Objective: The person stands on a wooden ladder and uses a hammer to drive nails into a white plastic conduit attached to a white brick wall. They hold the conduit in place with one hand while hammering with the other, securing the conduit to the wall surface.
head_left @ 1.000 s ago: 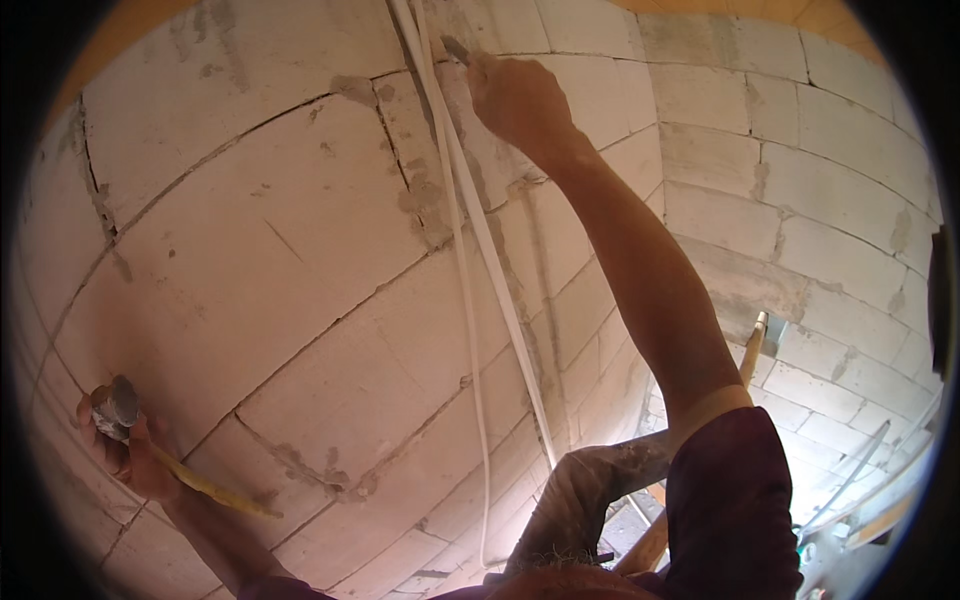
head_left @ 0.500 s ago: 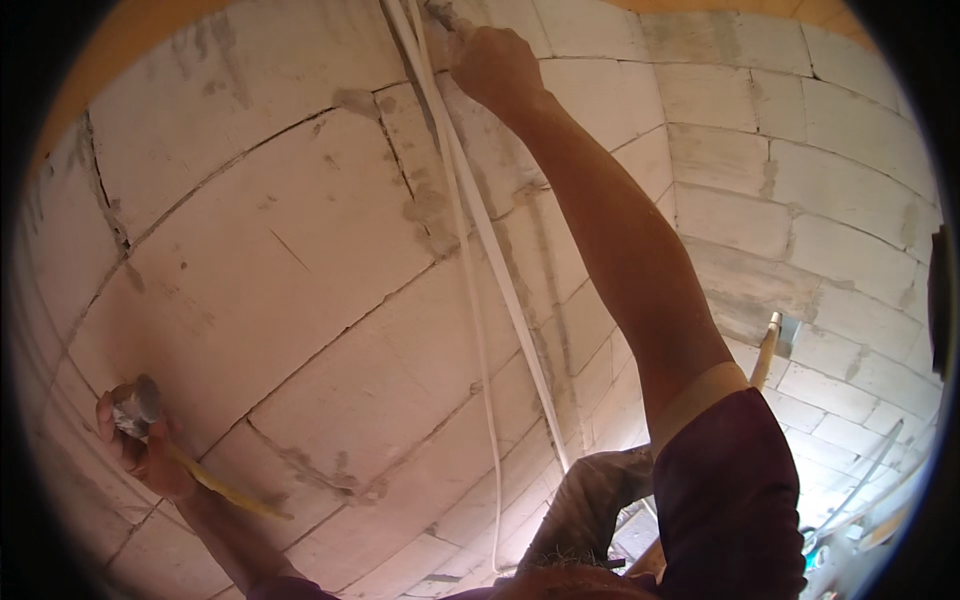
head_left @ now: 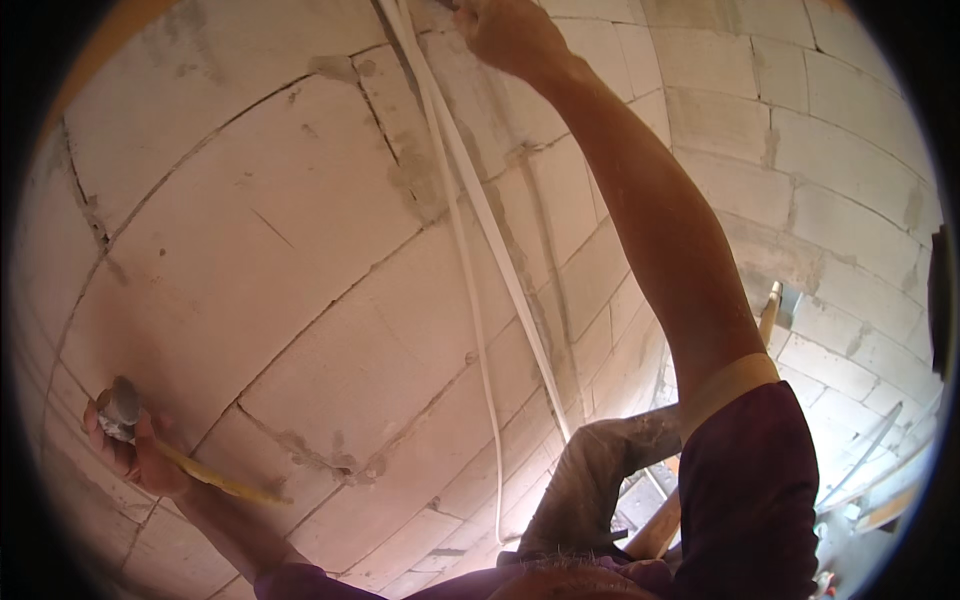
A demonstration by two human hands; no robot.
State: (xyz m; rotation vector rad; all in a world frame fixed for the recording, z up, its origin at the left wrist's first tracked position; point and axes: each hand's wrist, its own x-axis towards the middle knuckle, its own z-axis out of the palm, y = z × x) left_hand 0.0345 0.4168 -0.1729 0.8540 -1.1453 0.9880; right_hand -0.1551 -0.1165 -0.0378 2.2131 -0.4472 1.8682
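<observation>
Here the hammer point(head_left: 135, 425) sits clasped in the left hand point(head_left: 135, 455) fingers.

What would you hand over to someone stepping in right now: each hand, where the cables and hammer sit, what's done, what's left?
Right hand: raised at the top edge of the view, pressed at the white cables on the block wall; its grip is partly cut off.
Left hand: low at the wall, closed on a hammer with a yellow handle.
Cables: two run down the wall's vertical joint, hanging loosely apart lower down.
Done: no fixings can be made out along the cables.
Left: probably fastening the run, top first.
</observation>
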